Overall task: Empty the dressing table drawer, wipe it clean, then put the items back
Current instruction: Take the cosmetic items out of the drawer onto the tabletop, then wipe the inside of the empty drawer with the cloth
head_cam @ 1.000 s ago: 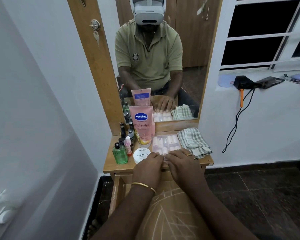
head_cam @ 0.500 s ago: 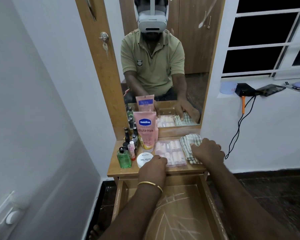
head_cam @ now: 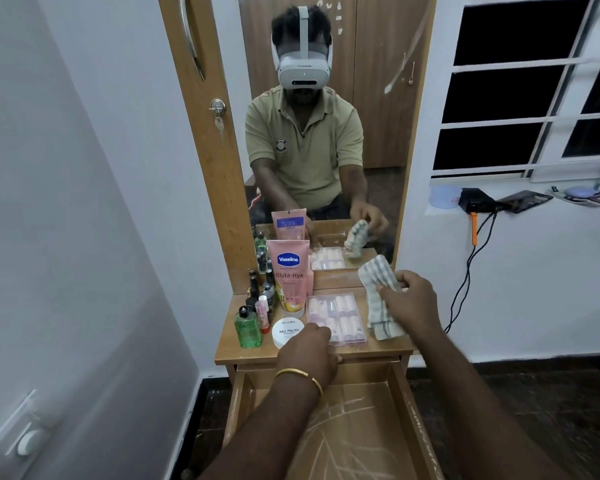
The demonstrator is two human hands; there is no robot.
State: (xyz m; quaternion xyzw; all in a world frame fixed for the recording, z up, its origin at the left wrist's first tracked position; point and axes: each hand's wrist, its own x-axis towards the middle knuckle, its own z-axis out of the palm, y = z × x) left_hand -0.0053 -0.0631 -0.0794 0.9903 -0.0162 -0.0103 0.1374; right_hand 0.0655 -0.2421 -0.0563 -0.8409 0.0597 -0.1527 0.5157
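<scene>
The wooden drawer (head_cam: 414, 417) stands pulled open below the dressing table top (head_cam: 232, 341), its bottom bare with pale scratch marks. My right hand (head_cam: 411, 299) holds a striped grey-white cloth (head_cam: 378, 299) lifted above the right side of the top. My left hand (head_cam: 309, 355) rests on the table's front edge, fingers curled, next to the white nail polish jar (head_cam: 286, 332). On the top stand a pink Vaseline tube (head_cam: 290, 278), a clear case of pink nails (head_cam: 336, 318), a green bottle (head_cam: 247, 329) and several small dark bottles (head_cam: 257, 289).
A mirror (head_cam: 326, 133) behind the table reflects a person wearing a headset. A white wall is close on the left. A window sill (head_cam: 499, 202) at right holds a black device, and its cable (head_cam: 465, 271) hangs down the wall. Dark floor tiles (head_cam: 534, 393) lie to the right.
My right hand went from the nail case to the cloth on the right and lifted it off the table. My left hand stayed at the table's front edge. The view tilted up.
</scene>
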